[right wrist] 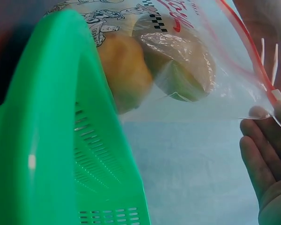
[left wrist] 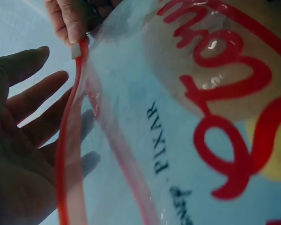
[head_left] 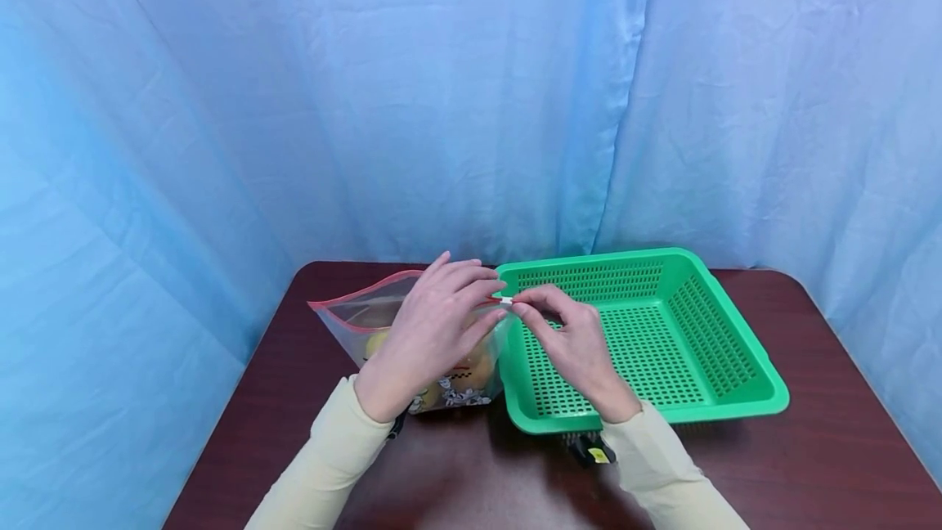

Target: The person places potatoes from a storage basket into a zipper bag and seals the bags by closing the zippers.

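Note:
A clear zip bag (head_left: 464,387) with a red zip edge and printed red lettering stands on the table, holding several yellow, orange and greenish fruits (right wrist: 124,70). My right hand (head_left: 570,342) pinches the small white zip slider (head_left: 505,301) at the bag's right end, its other fingers extended below the slider in the right wrist view. My left hand (head_left: 437,321) is held over the zip edge, fingers spread and fairly straight; in the left wrist view, it is beside the red strip (left wrist: 63,154). The left part of the bag's mouth gapes.
A green perforated basket (head_left: 736,409) stands right of the bag, close beside it. Under its front edge is a dark object with a yellow label (head_left: 599,455). The brown table (head_left: 257,448) meets blue curtains (head_left: 441,105) behind.

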